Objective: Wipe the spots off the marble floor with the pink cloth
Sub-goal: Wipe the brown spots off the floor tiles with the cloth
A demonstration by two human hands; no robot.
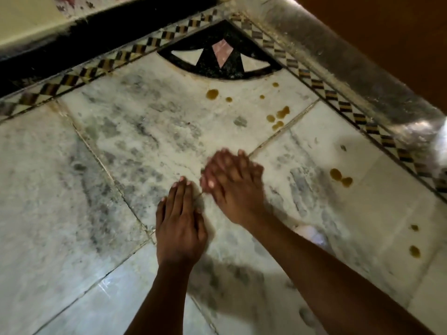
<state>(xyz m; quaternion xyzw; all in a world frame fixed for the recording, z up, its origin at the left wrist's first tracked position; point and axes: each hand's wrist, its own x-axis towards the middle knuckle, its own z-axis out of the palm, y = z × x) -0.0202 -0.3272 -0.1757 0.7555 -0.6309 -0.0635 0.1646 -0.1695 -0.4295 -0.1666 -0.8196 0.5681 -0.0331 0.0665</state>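
Head view: left hand (180, 228) flat on the marble floor (145, 131), fingers together, grip empty. Right hand (232, 182) just beside, blurred, fingers extended, nothing held. Brown spots (212, 93) well ahead near the corner inlay (221, 56). Pale pinkish shape (308, 232) under the right forearm, possibly the pink cloth; cannot tell.

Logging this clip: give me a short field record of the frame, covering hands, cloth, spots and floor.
left hand: flat, palm down over the floor, empty
right hand: blurred, fingers extended, empty
pink cloth: not clearly seen; a pale pinkish shape shows behind the right forearm
brown spots: several, near the corner inlay and along the right border
marble floor: grey-veined, spots not yet wiped
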